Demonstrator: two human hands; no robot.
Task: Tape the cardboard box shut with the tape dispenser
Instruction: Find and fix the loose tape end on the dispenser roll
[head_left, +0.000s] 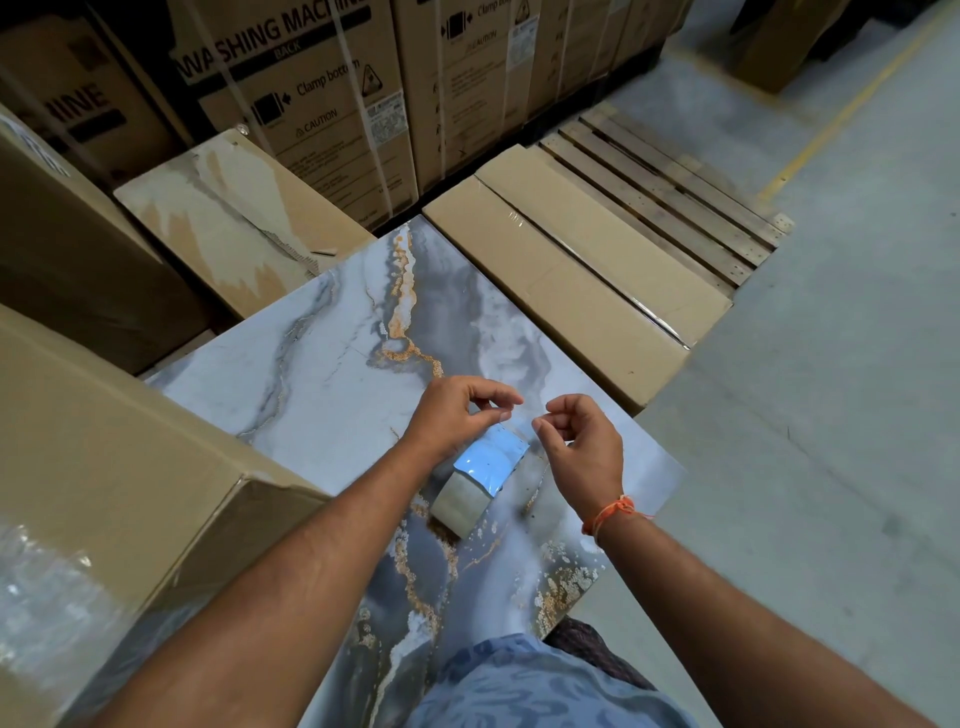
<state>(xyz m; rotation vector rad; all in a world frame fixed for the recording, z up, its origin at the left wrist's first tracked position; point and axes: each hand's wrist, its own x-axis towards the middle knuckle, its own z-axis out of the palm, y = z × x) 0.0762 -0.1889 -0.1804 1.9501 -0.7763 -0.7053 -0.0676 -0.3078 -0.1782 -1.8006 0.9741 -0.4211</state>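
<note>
A roll of clear tape (462, 501) stands on its edge on a marble-patterned slab (322, 364). A strip of tape (488, 460) rises from the roll toward my hands and glints blue. My left hand (457, 413) pinches the strip's upper left corner. My right hand (582, 447) is curled at the strip's right side, thumb and forefinger together; whether it touches the tape is hard to tell. A large cardboard box (114, 478) sits to the left on the slab. No dispenser frame is visible.
A long flat cardboard box (571, 275) lies on a wooden pallet (670, 197) to the right of the slab. A worn box (234, 218) and tall washing-machine cartons (322, 104) stand behind. Concrete floor (831, 364) with a yellow line spreads to the right.
</note>
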